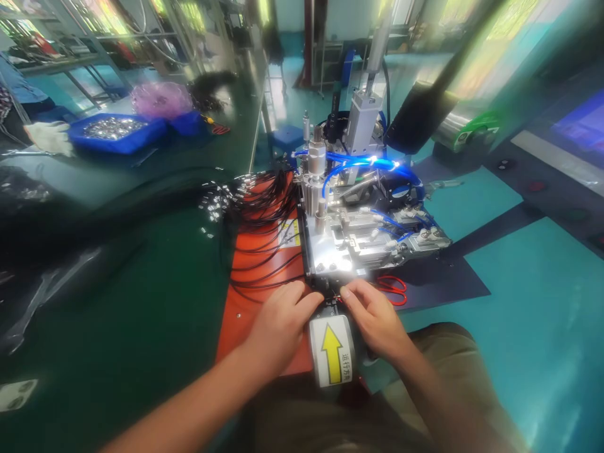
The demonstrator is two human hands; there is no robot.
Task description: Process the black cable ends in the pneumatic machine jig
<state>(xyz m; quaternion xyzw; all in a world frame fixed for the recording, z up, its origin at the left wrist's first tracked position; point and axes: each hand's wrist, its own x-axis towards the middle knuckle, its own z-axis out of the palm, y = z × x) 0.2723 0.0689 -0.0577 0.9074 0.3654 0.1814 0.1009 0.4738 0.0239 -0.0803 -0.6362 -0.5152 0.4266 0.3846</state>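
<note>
– "Standing where, the machine [335, 251]?"
– "Along R side of the red plate [236, 333], next to the dk green bench [151, 314]. Teal floor [528, 289] out R; shelving [70, 63] far L, blurred."
– "Hands + cables?"
– "L hand [285, 314] & R hand [375, 314] at machine's front edge, nearly meeting over the arrow label [333, 349]. Each thumb's close to its index; can't tell what's pinched, if anything. Black cables [280, 196] drape over plate, silver ends [221, 196] past its far L edge."
– "Room to move?"
– "Tight betw. hands, machine close ahead. More space L, over plate's near corner."
– "Count?"
– "2 hands, 1 label, 1 pr red loop handles [395, 289] just beyond R hand, 1 blue tray [127, 146] w/ silver parts [113, 128], 1 pink bag [160, 100], 1 white glove [50, 137]. Cables overlap, can't count."
</note>
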